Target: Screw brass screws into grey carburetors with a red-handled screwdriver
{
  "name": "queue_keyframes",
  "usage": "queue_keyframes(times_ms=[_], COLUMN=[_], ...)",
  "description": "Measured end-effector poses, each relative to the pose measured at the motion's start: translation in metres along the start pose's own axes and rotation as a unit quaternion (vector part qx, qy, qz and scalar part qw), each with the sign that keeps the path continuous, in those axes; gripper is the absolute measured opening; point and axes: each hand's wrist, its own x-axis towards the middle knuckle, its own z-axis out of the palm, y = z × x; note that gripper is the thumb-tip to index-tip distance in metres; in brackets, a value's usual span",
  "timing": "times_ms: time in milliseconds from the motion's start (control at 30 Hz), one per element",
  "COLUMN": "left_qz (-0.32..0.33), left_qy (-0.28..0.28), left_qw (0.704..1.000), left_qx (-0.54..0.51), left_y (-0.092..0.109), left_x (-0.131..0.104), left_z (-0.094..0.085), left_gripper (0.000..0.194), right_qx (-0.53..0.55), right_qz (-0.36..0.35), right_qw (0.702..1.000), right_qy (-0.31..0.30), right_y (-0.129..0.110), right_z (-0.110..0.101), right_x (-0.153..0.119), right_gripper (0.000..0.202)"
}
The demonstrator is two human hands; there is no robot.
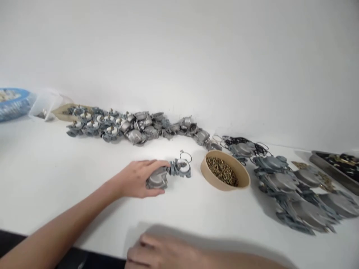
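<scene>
My left hand (140,178) is wrapped round a grey metal cover (157,178) over the white table, thumb on its far side. Right beside that cover lies a small grey part with a white disc (182,168), and a thin wire ring (186,156) sits just behind it. My right hand (162,252) is low at the table's front edge, its fingers curled; whatever may be inside them is hidden.
A tan bowl (244,181) of small brass pieces stands right of centre. Stacked grey assemblies (305,211) and a dark tray (322,162) are at the right. Metal covers (136,136) and white-disc parts (92,125) line the back, with a blue container (17,108) far left.
</scene>
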Motion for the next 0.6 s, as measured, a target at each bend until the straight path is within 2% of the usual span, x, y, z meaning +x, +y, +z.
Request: queue_keyframes(times_ms=[67, 167, 333, 433, 500, 567, 600], left_qz=[0.003, -0.002, -0.004, -0.003, -0.008, -0.012, -0.012], left_qy=[-0.01, -0.026, -0.035, -0.034, -0.036, -0.042, -0.044], left_qw=[1.0, 1.0, 0.999, 0.999, 0.999, 0.999, 0.999], left_qx=[0.009, 0.012, 0.011, 0.012, 0.013, 0.009, 0.006], left_y=[-0.002, -0.004, -0.004, -0.004, -0.004, -0.004, -0.005], left_x=[-0.001, -0.003, -0.003, -0.004, -0.004, -0.004, -0.004], left_z=[-0.003, -0.006, -0.01, -0.011, -0.013, -0.014, -0.014], left_gripper=[0.063, 0.061, 0.061, 0.06, 0.06, 0.061, 0.061], right_qx=[0.017, 0.019, -0.028, -0.035, -0.018, 0.002, 0.001], right_qz=[-0.018, -0.028, -0.059, -0.083, -0.062, 0.012, 0.058], right_qw=[0.999, 0.999, 0.998, 0.994, 0.997, 1.0, 0.996], right_qy=[-0.025, -0.019, 0.026, 0.054, 0.049, -0.012, -0.071], right_y=[-0.008, -0.011, -0.009, -0.025, -0.047, -0.075, -0.088], right_z=[0.011, 0.018, 0.014, 0.02, 0.037, 0.066, 0.084], right_x=[-0.002, 0.001, 0.01, 0.007, -0.005, -0.025, -0.038], right_gripper=[0.019, 0.028, 0.023, 0.018, 0.018, 0.021, 0.016])
